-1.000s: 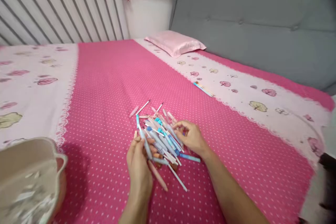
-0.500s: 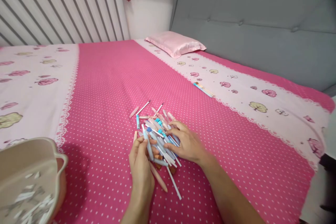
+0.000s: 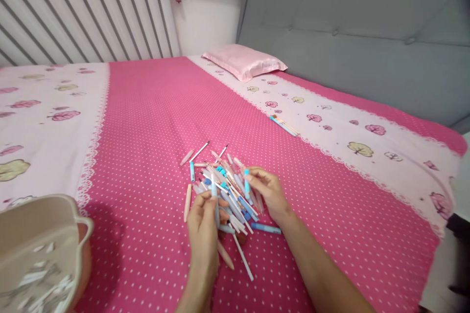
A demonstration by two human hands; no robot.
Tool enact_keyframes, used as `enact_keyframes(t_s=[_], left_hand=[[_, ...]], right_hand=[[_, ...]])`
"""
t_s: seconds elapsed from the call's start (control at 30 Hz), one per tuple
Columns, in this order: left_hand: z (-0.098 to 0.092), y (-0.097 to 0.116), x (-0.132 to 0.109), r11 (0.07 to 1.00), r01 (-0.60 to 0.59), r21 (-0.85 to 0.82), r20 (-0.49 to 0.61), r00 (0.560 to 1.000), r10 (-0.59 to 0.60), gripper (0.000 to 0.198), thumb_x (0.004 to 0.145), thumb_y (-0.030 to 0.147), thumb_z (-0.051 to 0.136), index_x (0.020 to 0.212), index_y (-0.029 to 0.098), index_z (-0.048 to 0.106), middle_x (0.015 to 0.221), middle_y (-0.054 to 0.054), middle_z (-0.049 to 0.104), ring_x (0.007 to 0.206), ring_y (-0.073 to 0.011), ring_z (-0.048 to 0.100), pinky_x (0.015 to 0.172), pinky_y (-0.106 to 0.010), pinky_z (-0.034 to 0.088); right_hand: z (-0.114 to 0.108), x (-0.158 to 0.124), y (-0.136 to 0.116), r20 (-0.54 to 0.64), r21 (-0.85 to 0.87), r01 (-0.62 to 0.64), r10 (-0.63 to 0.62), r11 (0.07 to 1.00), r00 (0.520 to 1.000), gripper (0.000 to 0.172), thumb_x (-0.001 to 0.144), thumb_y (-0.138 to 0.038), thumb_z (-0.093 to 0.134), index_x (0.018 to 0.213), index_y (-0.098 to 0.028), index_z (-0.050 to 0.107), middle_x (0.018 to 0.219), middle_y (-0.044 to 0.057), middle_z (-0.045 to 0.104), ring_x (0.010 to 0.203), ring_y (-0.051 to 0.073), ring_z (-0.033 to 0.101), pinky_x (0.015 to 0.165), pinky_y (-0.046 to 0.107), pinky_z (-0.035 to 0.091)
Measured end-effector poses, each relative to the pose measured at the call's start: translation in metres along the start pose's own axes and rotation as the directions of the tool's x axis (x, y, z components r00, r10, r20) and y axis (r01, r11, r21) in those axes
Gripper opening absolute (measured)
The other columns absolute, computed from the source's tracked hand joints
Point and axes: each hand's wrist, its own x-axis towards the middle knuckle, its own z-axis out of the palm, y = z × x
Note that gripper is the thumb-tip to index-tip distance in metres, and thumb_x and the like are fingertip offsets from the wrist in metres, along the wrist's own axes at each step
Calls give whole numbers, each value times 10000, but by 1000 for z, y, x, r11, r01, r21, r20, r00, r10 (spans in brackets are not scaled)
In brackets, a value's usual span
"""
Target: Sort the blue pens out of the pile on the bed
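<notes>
Pinched upright between the thumb and fingers of my left hand (image 3: 202, 222) is a pale blue pen barrel (image 3: 214, 188). My right hand (image 3: 272, 194) grips a short blue pen cap (image 3: 247, 184) with a brighter blue end at its fingertips. Between and below both hands lies a loose pile of pen parts (image 3: 229, 200): pale blue and pink barrels, white refills and small blue pieces. A blue tube (image 3: 266, 228) rests just below my right wrist. One pink barrel (image 3: 187, 203) lies left of the pile, near a short blue tube (image 3: 192, 171).
A beige basin (image 3: 79, 249) holding white and grey pieces stands at the lower left. Some blue and tan pens (image 3: 284, 125) lie apart on the pink dotted bedspread (image 3: 154, 122). Farther back are a pink pillow (image 3: 244, 61), a grey headboard (image 3: 348, 34) and a radiator (image 3: 84, 14).
My right hand has lifted off the pile and moved slightly right, now with the blue cap. A blue tube now shows on the bedspread below it. My left hand shifted slightly right, still holding its barrel.
</notes>
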Motion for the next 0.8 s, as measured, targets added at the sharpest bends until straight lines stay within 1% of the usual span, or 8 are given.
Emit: enact_keyframes(t_s=[0.07,0.1,0.13,0.17,0.27,0.37,0.67,0.8], left_hand=[[3,0,-2,996,-27,84,46,999,23,238,731,360,570,863,165,535,652,17,587,455,-71,505,409,-165,426],[4,0,-3,991,-36,127,77,997,27,246,736,367,565,868,163,533,656,11,592,462,-74,510,415,-169,430],[5,-1,-4,985,-45,165,113,993,26,254,741,374,558,873,158,532,663,4,599,468,-78,516,422,-173,435],[5,-1,-5,979,-48,197,151,988,18,263,745,380,550,877,154,531,672,-4,607,472,-81,521,429,-180,443],[7,-3,-6,963,-27,267,265,963,-46,283,747,402,531,864,145,529,708,-25,627,442,-89,523,422,-210,456],[7,-5,-6,950,-9,313,323,942,-97,291,728,412,539,835,141,535,689,-24,630,388,-93,511,402,-225,446],[8,-4,-4,942,-19,335,317,944,-94,267,689,382,587,803,141,583,597,-5,615,371,-95,503,369,-193,398],[8,-4,-5,942,-23,334,326,941,-93,269,702,383,574,809,137,582,610,-15,617,370,-92,498,373,-196,406]], right_hand=[[-4,2,0,-73,219,-100,118,971,990,206,734,-380,638,727,-180,592,582,-35,563,455,65,463,407,166,347],[-5,3,-1,-87,300,-128,161,945,983,232,732,-401,640,734,-178,576,524,-53,530,386,48,396,345,151,273],[-7,4,-1,-96,356,-142,187,923,978,256,724,-416,648,734,-176,562,504,-59,522,358,39,368,316,143,230],[-8,5,-1,-107,393,-144,200,908,974,276,709,-425,662,732,-173,552,509,-55,535,357,37,383,305,135,224],[-8,6,-2,-134,449,-146,228,882,964,311,659,-417,712,719,-165,540,547,-36,578,411,53,490,316,115,302],[-7,6,-1,-109,481,-158,238,863,965,305,651,-396,727,709,-156,548,561,-31,590,435,55,526,333,106,347],[-4,4,-3,18,419,-197,209,886,978,278,703,-416,684,748,-160,586,558,-22,586,417,50,501,329,110,345],[-4,4,-3,38,398,-192,193,897,980,268,716,-411,673,771,-159,600,568,-21,581,443,59,521,335,112,355]])
